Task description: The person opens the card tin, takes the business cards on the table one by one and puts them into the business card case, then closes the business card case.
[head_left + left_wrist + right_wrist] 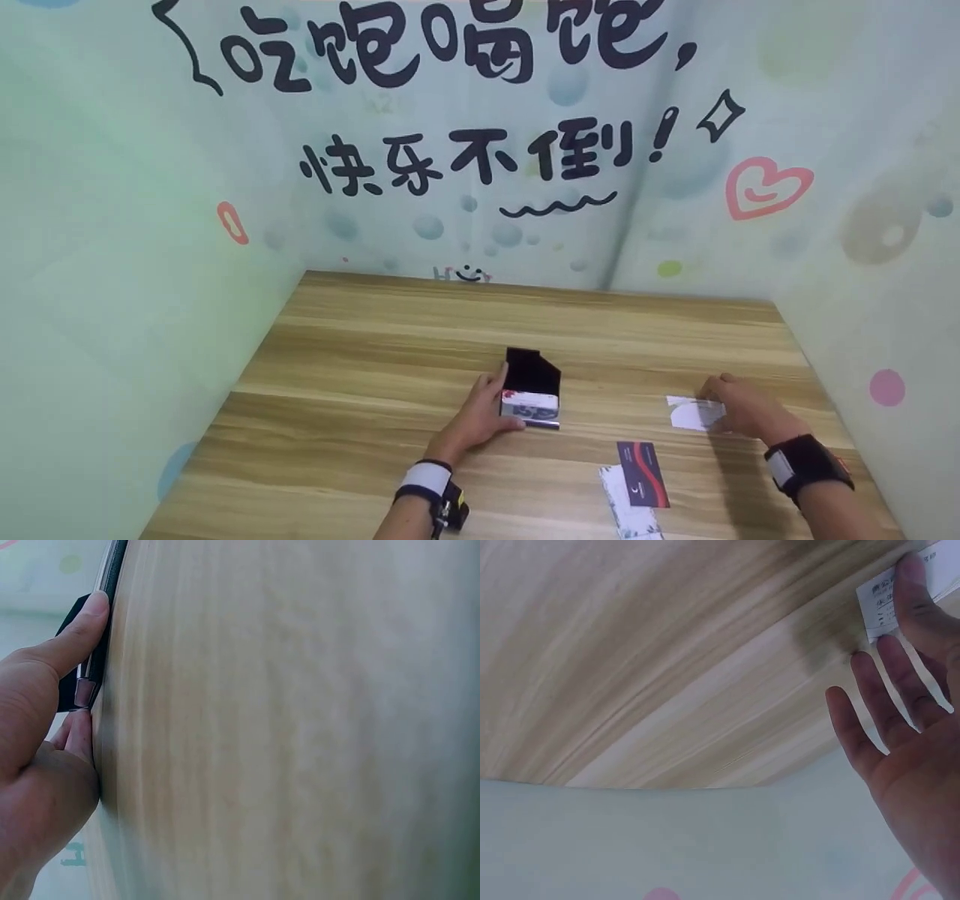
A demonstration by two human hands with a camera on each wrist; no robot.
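Observation:
A black business card case [532,373] lies on the wooden table with its back part raised. White cards [531,405] sit in its front part. My left hand [480,412] grips the case from its left side; in the left wrist view the thumb lies along the case's edge [86,690] and the other fingers are at its side, low against the table. Farther right, my right hand [750,409] holds the right end of a white business card [694,414] between thumb and fingers. Printed text shows on this card [877,607] in the right wrist view, with the thumb across it.
Nearer the front, a dark card with a red stripe [641,474] overlaps a white card with a leafy border [622,499] on the wooden table [337,450]. Printed wall sheets [465,225] stand behind the table and along both sides.

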